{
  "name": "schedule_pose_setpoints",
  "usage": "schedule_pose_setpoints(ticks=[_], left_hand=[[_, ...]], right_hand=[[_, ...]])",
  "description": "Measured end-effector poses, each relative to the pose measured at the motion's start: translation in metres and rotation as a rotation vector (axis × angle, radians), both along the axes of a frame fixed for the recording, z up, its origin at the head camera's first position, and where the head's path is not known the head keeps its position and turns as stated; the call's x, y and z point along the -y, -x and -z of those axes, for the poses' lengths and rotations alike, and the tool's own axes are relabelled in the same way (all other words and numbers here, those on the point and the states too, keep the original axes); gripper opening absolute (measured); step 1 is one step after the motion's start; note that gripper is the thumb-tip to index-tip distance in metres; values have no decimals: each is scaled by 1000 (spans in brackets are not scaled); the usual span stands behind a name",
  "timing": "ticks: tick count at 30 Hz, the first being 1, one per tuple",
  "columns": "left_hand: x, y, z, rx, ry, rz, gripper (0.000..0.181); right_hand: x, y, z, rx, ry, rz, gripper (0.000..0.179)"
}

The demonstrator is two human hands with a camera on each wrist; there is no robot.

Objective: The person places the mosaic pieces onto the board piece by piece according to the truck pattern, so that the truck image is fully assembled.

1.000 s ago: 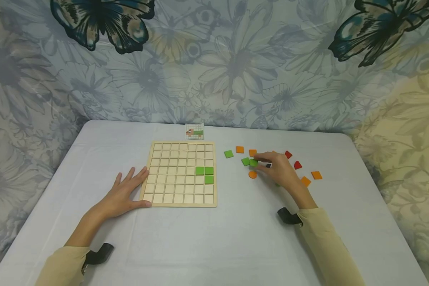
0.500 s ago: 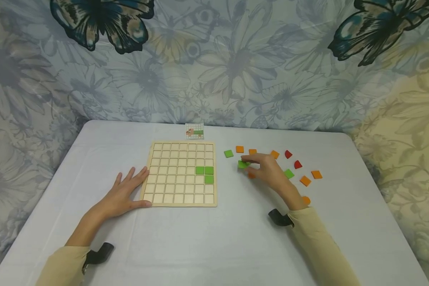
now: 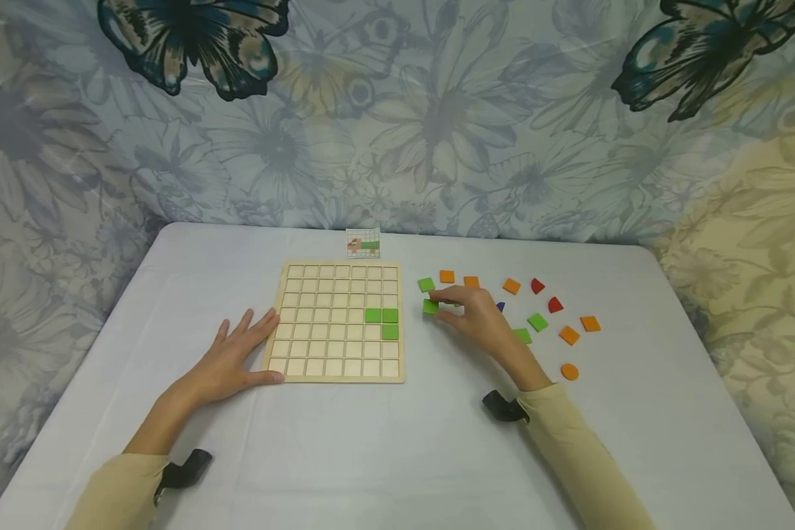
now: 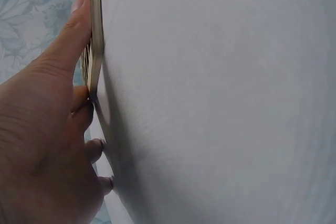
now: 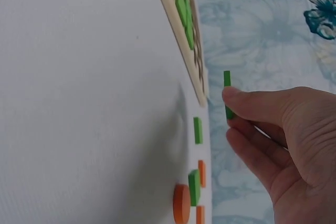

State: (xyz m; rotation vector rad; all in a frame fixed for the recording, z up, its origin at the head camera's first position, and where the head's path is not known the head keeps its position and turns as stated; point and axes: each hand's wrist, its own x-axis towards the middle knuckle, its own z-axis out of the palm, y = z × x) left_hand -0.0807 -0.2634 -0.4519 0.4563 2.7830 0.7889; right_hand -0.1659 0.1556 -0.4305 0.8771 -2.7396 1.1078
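A square-gridded wooden board (image 3: 327,315) lies on the white table, with three green square tiles (image 3: 389,333) set in cells near its right edge. My left hand (image 3: 225,369) rests spread at the board's left side, thumb on the near corner and fingertips at the edge. Between thumb and fingers of my right hand (image 3: 478,322) is another green tile (image 5: 227,78), pinched upright in the right wrist view and held above the table. That hand is just right of the board and covers some loose pieces.
Loose pieces lie to the right: orange squares (image 3: 590,324), green squares (image 3: 538,322), red pieces (image 3: 555,305), an orange disc (image 3: 570,372) and a partly covered blue piece (image 3: 500,306). A small printed card (image 3: 362,244) lies behind the board. A floral cloth (image 3: 437,132) hangs behind the table.
My right hand has picked up a green tile from among the loose pieces and carried it left toward the board. My left hand has stayed at the board's edge.
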Motion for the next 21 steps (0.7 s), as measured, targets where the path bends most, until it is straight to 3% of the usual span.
schedule_pose_setpoints(ticks=[21], left_hand=[[-1,-1,-1,-3,-9,3,105]], right_hand=[[45,-4,5,6,17,-127,35]])
